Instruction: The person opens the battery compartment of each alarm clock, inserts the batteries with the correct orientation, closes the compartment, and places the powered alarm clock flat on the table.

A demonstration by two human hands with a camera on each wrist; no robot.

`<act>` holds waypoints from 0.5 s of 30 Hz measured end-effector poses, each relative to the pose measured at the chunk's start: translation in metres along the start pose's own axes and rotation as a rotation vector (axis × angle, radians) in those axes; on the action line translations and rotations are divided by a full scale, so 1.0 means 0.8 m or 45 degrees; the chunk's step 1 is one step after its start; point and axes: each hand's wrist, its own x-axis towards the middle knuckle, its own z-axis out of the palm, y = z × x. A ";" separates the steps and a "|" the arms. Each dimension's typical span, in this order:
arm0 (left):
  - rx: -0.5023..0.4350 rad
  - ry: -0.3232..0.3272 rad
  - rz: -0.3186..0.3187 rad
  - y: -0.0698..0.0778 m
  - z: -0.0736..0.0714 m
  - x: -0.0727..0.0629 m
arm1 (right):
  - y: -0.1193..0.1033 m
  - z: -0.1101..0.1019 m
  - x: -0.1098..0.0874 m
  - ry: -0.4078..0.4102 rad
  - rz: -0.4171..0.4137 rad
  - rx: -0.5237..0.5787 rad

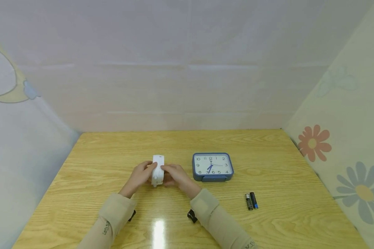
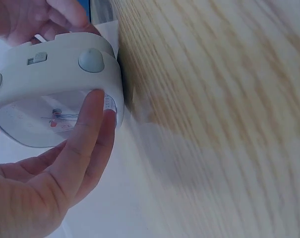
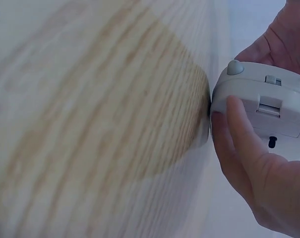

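Note:
A small white alarm clock (image 1: 158,170) stands on its side edge between my two hands, left of the blue clock. My left hand (image 1: 142,174) grips it from the dial side, fingers over the clear face (image 2: 35,119) in the left wrist view. From the back side my right hand (image 1: 176,178) holds it, with fingertips on the rear casing. The right wrist view shows the back with a battery cover (image 3: 283,121) and a small black knob (image 3: 272,142). Rounded feet (image 2: 91,60) and a small slide switch (image 2: 37,58) sit along the side that faces me.
A blue rectangular clock (image 1: 212,165) lies face up to the right of my right hand. Two batteries (image 1: 248,202) lie side by side farther right and nearer. The wooden table (image 1: 283,162) ends at a pale back wall and patterned side walls.

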 end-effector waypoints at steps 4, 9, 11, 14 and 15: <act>-0.034 -0.017 -0.005 -0.003 -0.001 0.002 | 0.002 -0.002 0.002 -0.035 0.056 -0.013; -0.072 -0.052 -0.011 -0.005 -0.005 0.003 | 0.009 -0.004 0.009 -0.053 0.046 -0.041; -0.100 -0.055 -0.016 -0.005 -0.006 0.003 | 0.011 -0.003 0.011 -0.050 0.030 -0.054; -0.132 -0.068 -0.009 -0.007 -0.008 0.003 | 0.006 0.000 0.006 -0.038 0.039 -0.055; -0.151 -0.071 -0.013 -0.008 -0.008 0.003 | 0.005 0.000 0.006 -0.034 0.049 -0.046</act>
